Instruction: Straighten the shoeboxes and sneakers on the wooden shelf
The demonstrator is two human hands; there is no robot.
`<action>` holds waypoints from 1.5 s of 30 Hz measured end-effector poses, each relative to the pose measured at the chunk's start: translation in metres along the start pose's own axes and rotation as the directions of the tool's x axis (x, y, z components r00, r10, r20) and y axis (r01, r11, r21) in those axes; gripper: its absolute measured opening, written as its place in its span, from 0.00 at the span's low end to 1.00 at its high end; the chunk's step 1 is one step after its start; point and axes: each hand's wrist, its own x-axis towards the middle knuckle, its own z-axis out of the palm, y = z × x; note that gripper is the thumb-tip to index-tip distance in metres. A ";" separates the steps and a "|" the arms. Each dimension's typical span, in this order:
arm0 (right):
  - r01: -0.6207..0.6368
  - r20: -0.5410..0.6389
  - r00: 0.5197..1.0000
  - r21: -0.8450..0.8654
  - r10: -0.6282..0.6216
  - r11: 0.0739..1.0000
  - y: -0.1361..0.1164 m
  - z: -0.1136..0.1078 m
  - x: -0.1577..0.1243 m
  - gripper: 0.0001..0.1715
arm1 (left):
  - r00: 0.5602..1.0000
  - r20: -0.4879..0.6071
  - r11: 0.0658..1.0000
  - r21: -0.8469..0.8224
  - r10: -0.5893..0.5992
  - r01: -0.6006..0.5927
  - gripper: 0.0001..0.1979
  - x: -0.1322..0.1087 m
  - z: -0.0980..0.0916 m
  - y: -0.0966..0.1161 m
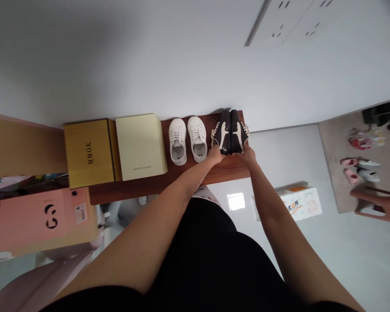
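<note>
A reddish-brown wooden board [227,170] runs from nine to three o'clock in front of you, its far edge along the wall at twelve and its bare near edge at six. At its nine o'clock end you have a gold box [91,151] lettered MMOK, with a cream box [141,145] lettered MEIZHIYUAN just beside it at three o'clock. Next toward three come white sneakers [178,133], slightly apart, toes to twelve. At the board's three o'clock end you see dark brown shoes [225,130] with cream trim, side by side and touching, toes also to twelve; their soles are hidden from you.
</note>
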 end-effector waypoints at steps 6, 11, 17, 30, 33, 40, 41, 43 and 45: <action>0.285 -0.002 0.955 -0.258 -0.295 0.923 -0.008 -0.015 -0.008 0.13 | 0.980 0.033 0.957 0.212 0.195 -0.198 0.19 -0.003 -0.008 0.010; 0.372 0.028 0.918 -0.409 -0.396 0.833 -0.010 -0.024 -0.007 0.12 | 0.957 0.088 0.893 0.345 0.277 -0.290 0.18 -0.015 -0.015 0.028; 0.358 -0.004 0.915 -0.454 -0.404 0.816 -0.018 -0.022 0.004 0.10 | 0.947 0.128 0.849 0.419 0.294 -0.321 0.16 -0.011 -0.010 0.046; 0.260 -0.093 0.946 -0.357 -0.311 0.897 -0.026 -0.011 -0.014 0.18 | 0.917 0.022 0.878 0.282 0.397 -0.387 0.14 -0.010 -0.017 0.025; 0.251 -0.188 0.934 -0.261 -0.305 0.932 -0.033 -0.016 -0.032 0.21 | 0.893 -0.083 0.891 0.153 0.442 -0.427 0.13 -0.033 -0.028 0.012; 0.288 -0.237 0.941 0.188 -0.241 0.939 -0.075 0.009 -0.104 0.22 | 0.964 -0.223 0.988 -0.008 0.147 -0.152 0.18 -0.134 -0.070 -0.085; 0.265 -0.193 0.956 0.249 -0.221 0.931 -0.084 0.018 -0.117 0.22 | 0.966 -0.243 0.995 -0.031 0.086 -0.097 0.20 -0.151 -0.071 -0.105; 0.253 -0.033 0.966 0.291 -0.255 0.923 -0.103 0.039 -0.141 0.18 | 0.960 -0.279 0.996 -0.091 -0.016 -0.010 0.23 -0.184 -0.070 -0.142; 0.324 0.178 0.911 0.251 -0.373 0.912 -0.122 0.057 -0.159 0.14 | 0.946 -0.305 0.984 -0.167 -0.111 0.062 0.24 -0.213 -0.066 -0.176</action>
